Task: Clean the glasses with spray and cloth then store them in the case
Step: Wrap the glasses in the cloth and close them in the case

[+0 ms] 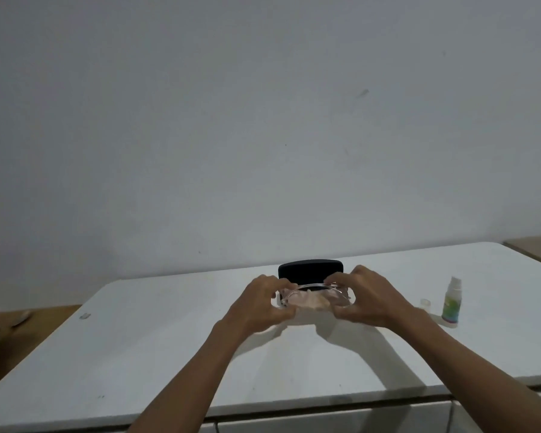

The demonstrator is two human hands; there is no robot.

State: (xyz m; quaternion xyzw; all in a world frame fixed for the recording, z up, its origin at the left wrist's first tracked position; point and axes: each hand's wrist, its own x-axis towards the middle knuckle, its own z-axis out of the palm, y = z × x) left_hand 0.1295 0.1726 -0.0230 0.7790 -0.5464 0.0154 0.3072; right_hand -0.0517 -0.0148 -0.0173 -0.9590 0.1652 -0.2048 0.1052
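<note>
You hold the glasses (317, 294) in front of you, a little above the worktop (156, 345), with both hands; your left hand (263, 303) has its grip curled round the left end of the clear frame, and your right hand (364, 300) has its grip curled round the right end, thumb below and fingers on top; so both grips are narrow and both are holding the glasses. The long axis of the glasses runs from left to right, straight across from one hand to the other; something pale and crumpled shows behind the lenses, maybe the cloth, but I cannot tell this for sure. The relation that matters for the coming move is this one: the case (310, 270) is directly behind the glasses, on the far side from you, dark and partly hidden by your hands; its long axis also runs left to right, so it is parallel to the frame; I cannot tell if its lid is open. I judge that neither hand is clearly nearer to the case, since it sits centred between them; the glasses would only need to go forward, with no turn. The spray bottle (451, 301) stands upright well to the right, nearer your right hand; a small clear cap (425, 303) lies just beside it, so the right hand would be the natural one if more spray is needed.
</note>
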